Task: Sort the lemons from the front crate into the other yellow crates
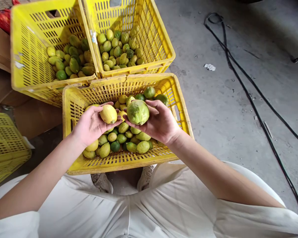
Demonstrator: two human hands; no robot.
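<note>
White clothing [129, 215], draped across the lap, with pale shoes [103, 182] seen beyond it.

Left hand [91, 124]: palm up, one smooth yellow fruit [108, 114] gripped between thumb and curled fingers.

Right hand [162, 124]: palm up, one larger, rough-skinned green fruit [138, 112] gripped likewise. The two fruits are held side by side, slightly apart, above the near crate.

Near crate [129, 166]: yellow, slatted, set just beyond the shoes; loose fruit [143, 147] contained, yellow to dark green, sizes mixed.

Far left crate [31, 66]: yellow, slatted; green and yellow-green fruit [74, 65] heaped toward its near right corner.

Far right crate [155, 33]: yellow, placed beside the former; smaller fruit [123, 59], green and yellowish, gathered in its near left part.

Left side: another yellow crate [7, 145], partly shown; brown cardboard [34, 119] beyond it; red material [1, 20] at the far left corner.

Right side: grey floor [196, 99], marked with specks; a black cable [249, 96] laid in a loop at its far end; a crumpled white scrap [210, 67] left of the cable.
</note>
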